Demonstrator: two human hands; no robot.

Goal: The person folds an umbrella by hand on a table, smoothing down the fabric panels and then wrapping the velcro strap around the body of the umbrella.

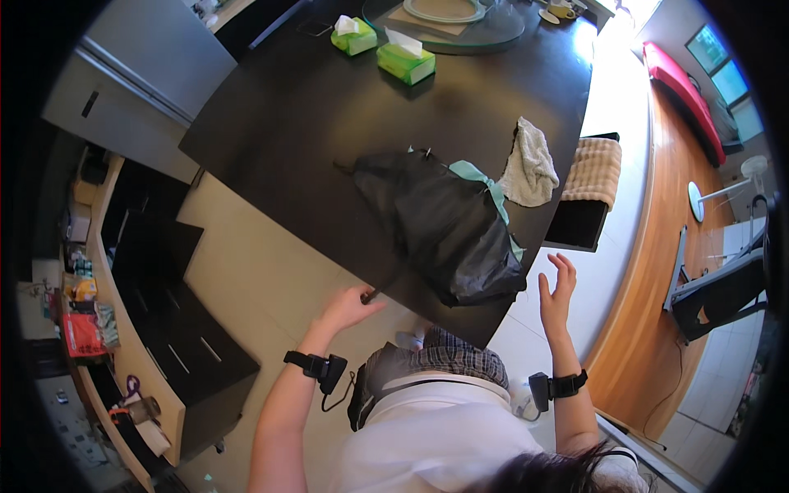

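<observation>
A loosely gathered umbrella, black with mint-green fabric showing along its far and right edges, lies across the near corner of the dark table. My left hand is at the table's front edge, its fingers closed round the dark end of what looks like the umbrella's handle. To the right of the table corner, my right hand is raised with fingers apart and nothing in it. It stays a little away from the black fabric. A crumpled grey cloth rests just beyond the umbrella.
Two green tissue boxes and a round glass turntable stand at the table's far end. A dark stool with a beige cushion is beside the right edge. Black drawers are at the left.
</observation>
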